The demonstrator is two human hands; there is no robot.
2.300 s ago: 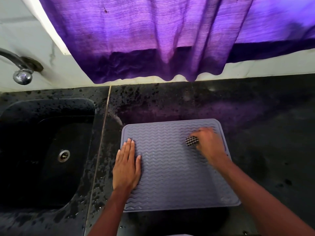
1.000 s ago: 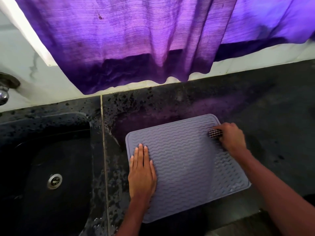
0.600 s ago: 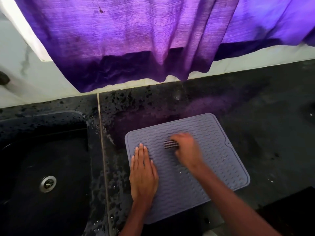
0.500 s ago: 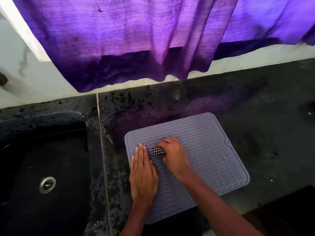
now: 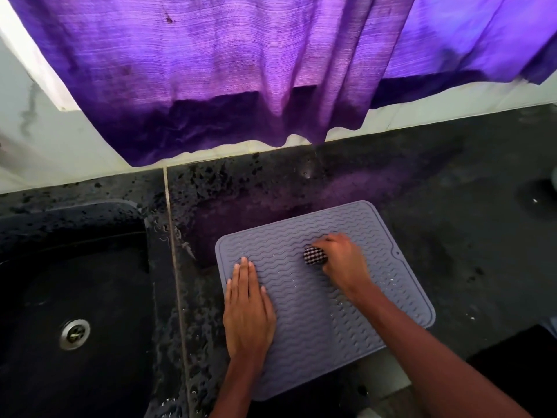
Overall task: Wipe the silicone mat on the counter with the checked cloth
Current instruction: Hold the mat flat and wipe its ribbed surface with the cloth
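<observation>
A grey silicone mat (image 5: 388,285) with a wavy ribbed surface lies on the black counter, its near edge hanging over the counter front. My left hand (image 5: 247,309) lies flat on the mat's left side, fingers together, pressing it down. My right hand (image 5: 342,262) is closed on a balled-up black-and-white checked cloth (image 5: 315,256), which touches the mat near its middle. Only a small bit of the cloth shows past my fingers.
A black sink (image 5: 72,297) with a metal drain (image 5: 74,333) sits to the left. The black counter (image 5: 467,236) is wet and speckled near the seam. A purple curtain (image 5: 241,70) hangs over the back wall. A dark round object (image 5: 542,200) sits at the far right.
My right hand swept the cloth left across the mat until it was beside my left hand, and has now moved back right to the middle. My left hand stayed put.
</observation>
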